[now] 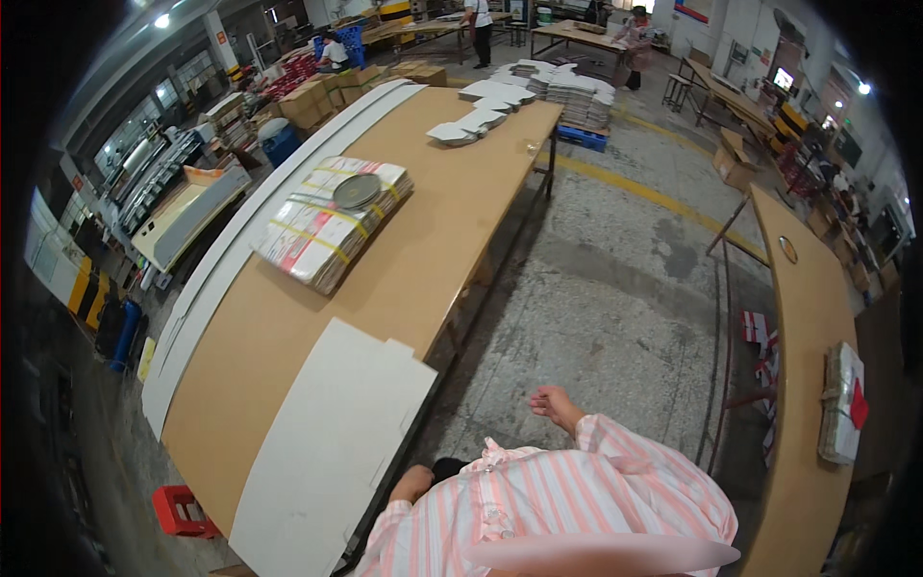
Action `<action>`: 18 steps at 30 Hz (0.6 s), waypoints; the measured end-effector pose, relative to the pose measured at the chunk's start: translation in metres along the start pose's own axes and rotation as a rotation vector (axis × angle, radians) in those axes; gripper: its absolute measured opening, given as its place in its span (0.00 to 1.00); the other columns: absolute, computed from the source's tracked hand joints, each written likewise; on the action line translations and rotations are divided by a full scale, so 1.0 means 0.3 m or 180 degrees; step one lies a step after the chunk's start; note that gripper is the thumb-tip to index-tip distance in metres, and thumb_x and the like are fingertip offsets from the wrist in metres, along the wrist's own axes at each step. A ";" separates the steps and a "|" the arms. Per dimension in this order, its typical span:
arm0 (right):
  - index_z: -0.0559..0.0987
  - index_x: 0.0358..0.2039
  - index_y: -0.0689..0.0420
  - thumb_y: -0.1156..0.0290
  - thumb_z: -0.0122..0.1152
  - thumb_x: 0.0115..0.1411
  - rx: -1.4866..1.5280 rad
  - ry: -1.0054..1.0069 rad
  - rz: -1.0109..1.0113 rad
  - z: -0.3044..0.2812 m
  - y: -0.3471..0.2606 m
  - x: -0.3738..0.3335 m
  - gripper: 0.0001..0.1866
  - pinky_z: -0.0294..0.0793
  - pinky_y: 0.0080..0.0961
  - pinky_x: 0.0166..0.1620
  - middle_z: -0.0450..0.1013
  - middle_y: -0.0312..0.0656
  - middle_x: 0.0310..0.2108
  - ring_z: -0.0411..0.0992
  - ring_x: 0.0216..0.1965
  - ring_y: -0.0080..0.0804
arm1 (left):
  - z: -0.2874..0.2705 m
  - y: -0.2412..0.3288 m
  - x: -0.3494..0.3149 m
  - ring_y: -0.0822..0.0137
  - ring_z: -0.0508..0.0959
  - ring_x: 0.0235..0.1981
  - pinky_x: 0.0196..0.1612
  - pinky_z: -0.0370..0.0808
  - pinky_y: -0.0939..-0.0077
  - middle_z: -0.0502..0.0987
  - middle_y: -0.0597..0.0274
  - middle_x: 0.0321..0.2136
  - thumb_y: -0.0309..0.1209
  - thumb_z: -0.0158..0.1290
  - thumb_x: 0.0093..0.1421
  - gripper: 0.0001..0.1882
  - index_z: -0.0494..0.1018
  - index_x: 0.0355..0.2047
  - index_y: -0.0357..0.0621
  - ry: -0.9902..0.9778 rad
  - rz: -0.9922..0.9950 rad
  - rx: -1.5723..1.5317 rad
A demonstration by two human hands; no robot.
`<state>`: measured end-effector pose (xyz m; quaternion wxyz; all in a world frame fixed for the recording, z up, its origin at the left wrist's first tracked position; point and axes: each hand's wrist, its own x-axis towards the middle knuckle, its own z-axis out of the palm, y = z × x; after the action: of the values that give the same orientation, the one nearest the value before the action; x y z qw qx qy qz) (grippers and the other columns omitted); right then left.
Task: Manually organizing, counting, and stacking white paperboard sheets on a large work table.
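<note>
While our right grip (556, 405) hangs open, we can't tell our left grip (411, 485). White cardboard (332, 442) seems light, stiff; edges suit holding.

Red stool (171, 508) at lower left; blue barrel (280, 146) near cardboard boxes (308, 106); stacked sheets (582, 94) on blue pallet (582, 139).

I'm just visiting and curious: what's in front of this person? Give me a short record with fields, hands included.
Left hand: beside the large white sheet; grip and contact unclear
Right hand: raised above the grey floor, fingers loosely spread, nothing visible held
Long brown table: carries the white sheet at its near end, a yellow-strapped bundle with a round dark disc on top, and grey-white pieces at its far end
Right-hand table: a wrapped bundle
Setting: workshop, other people in the background
</note>
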<state>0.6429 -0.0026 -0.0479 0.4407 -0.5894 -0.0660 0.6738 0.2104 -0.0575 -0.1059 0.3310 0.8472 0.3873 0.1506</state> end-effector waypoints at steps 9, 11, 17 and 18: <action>0.68 0.36 0.60 0.67 0.46 0.55 0.1444 0.0829 -0.0012 -0.418 -0.118 0.207 0.12 0.74 0.41 0.36 0.70 0.48 0.34 0.71 0.35 0.42 | -0.274 0.306 0.991 0.69 0.75 0.23 0.27 0.70 0.76 0.76 0.59 0.21 0.31 0.46 0.53 0.11 0.75 0.27 0.36 -0.1130 -0.1444 -0.1451; 0.68 0.35 0.62 0.67 0.44 0.55 0.1484 0.0823 0.0075 -0.486 -0.128 0.295 0.12 0.74 0.41 0.36 0.69 0.48 0.33 0.71 0.35 0.43 | -0.318 0.323 1.188 0.70 0.75 0.24 0.27 0.70 0.76 0.76 0.61 0.23 0.30 0.46 0.54 0.11 0.75 0.29 0.36 -0.0904 -0.1494 -0.1623; 0.68 0.34 0.63 0.68 0.43 0.55 0.0273 0.0954 0.0553 -0.691 -0.427 0.520 0.12 0.73 0.41 0.34 0.68 0.47 0.31 0.70 0.34 0.43 | -0.344 0.252 1.742 0.71 0.75 0.25 0.29 0.71 0.77 0.77 0.60 0.25 0.28 0.44 0.54 0.11 0.74 0.32 0.35 -0.0426 -0.1533 -0.1961; 0.68 0.34 0.63 0.68 0.43 0.55 0.0258 0.0982 0.0531 -0.746 -0.489 0.566 0.12 0.73 0.41 0.34 0.68 0.47 0.31 0.70 0.34 0.43 | -0.341 0.248 1.841 0.71 0.75 0.26 0.30 0.71 0.77 0.77 0.60 0.25 0.28 0.44 0.54 0.11 0.74 0.32 0.35 -0.0439 -0.1394 -0.1950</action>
<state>0.9236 0.1035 -0.1501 0.4116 -0.6709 0.0788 0.6117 0.5612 0.3697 0.0191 0.6185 0.6143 0.4730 0.1278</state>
